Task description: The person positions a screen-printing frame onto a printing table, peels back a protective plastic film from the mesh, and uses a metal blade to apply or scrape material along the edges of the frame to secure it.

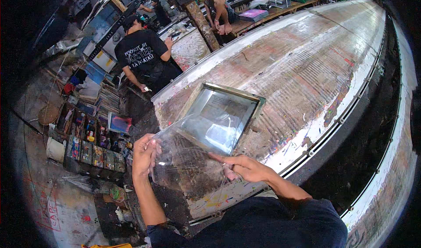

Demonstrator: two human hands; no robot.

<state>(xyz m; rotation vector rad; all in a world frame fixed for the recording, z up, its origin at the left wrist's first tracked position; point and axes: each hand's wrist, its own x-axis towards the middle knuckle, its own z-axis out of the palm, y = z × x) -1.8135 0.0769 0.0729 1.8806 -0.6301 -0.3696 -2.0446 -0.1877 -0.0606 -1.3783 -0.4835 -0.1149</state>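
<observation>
Left hand (144, 153) clamped on left edge of clear, flexible plastic sheet (184, 164); right hand (246, 167) pinches its right side, index finger extended. Sheet bowed above long, paint-stained brown-and-white table (307, 68), partly before rectangular wood-framed screen (221, 105). Leftward, dark compartmented rack (94, 170) holds small multicoloured items; white cylindrical bucket (55, 150) beside it, contents indistinct.

This is a workshop: a long, paint-smeared brown table with white edges (302, 68) carries a rectangular wooden-framed panel (221, 112), a dark compartmented rack (94, 156) holds what look like colour-stained containers, and a person in a black T-shirt (141, 50) stands beyond.
</observation>
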